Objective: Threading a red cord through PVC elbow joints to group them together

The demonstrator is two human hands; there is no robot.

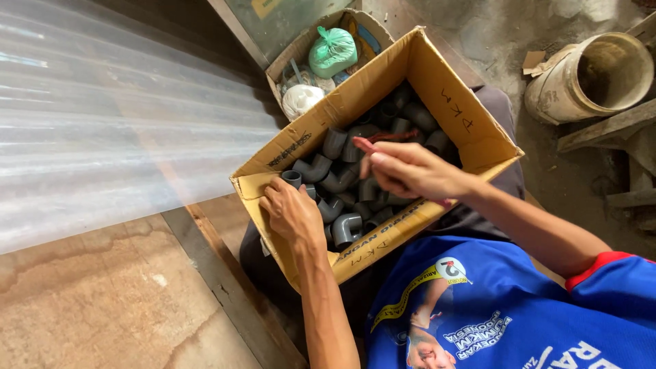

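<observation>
A cardboard box (437,82) rests on my lap, filled with several grey plastic pipe elbows (321,167). My left hand (294,213) rests on the box's near-left rim, its fingers curled around one grey elbow fitting (292,178) at the edge. My right hand (408,171) hovers over the middle of the box, fingers pinched on a thin red strip (383,140) that lies across the fittings. I wear a blue shirt (492,307).
A smaller open box (304,48) behind holds a green bag (333,51) and a white bag (301,99). A dirty bucket (591,75) stands at the right on the concrete floor. Corrugated translucent sheeting (116,116) lies to the left.
</observation>
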